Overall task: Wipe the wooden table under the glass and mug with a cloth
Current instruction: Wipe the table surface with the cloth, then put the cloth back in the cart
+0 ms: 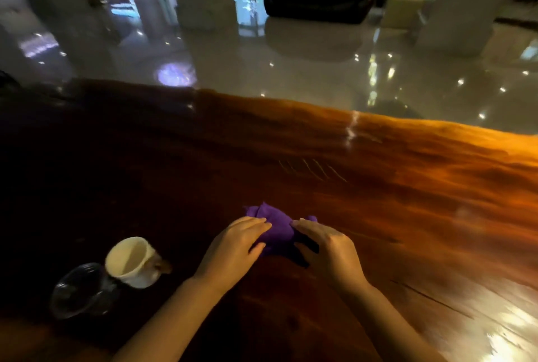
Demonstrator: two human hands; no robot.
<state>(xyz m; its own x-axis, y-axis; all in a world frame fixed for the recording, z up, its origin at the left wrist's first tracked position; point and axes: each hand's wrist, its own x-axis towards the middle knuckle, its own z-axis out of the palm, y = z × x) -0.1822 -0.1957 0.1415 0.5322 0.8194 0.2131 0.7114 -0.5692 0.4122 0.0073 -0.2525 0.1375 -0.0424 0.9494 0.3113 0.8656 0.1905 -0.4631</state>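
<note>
At the near left stands a clear glass [80,291], round-rimmed and see-through, touching a cream ceramic mug [132,262] just to its right; the mug's handle points right. Both sit on the dark end of the wooden surface [378,187], a glossy slab with streaked grain that brightens to orange toward the right. Right of the mug, the left hand [233,248] lies palm down, its fingers [256,223] loosely spread on a bunched purple cloth [275,226], soft and creased. The right hand [329,248] meets the cloth from the other side, fingers curled against its edge. The slab's wavy far edge borders a shiny pale floor [291,55]; the surface right of the hands lies bare.
</note>
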